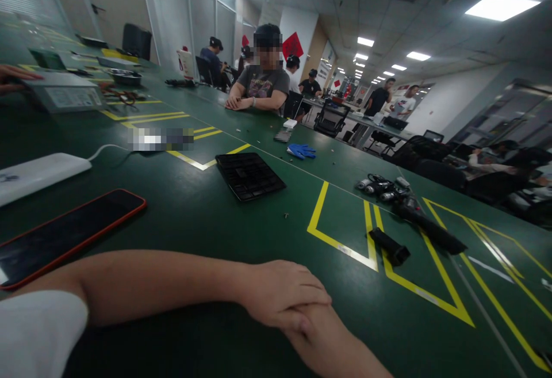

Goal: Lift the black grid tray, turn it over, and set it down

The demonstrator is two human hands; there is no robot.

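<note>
My left hand (284, 291) lies across my right hand (321, 332) on the green table, its fingers wrapped over the back of the right hand or wrist. The right forearm comes in from the bottom right, and its fingers are hidden beneath the left hand. Beside my left forearm is a dark-screened phone (77, 228) with an orange-red edge. Beyond the hands, a flat black ribbed panel (250, 175) rests on the tabletop, with a small screw-like piece (286, 215) nearby.
Yellow tape (340, 248) marks the green table (267, 228). A black block-like part (390, 245) and a dark tool with cables (383, 185) lie right. Farther off are a blue glove (302, 151), a white device (47, 174) and a grey box (66, 93). A person (263, 79) sits opposite.
</note>
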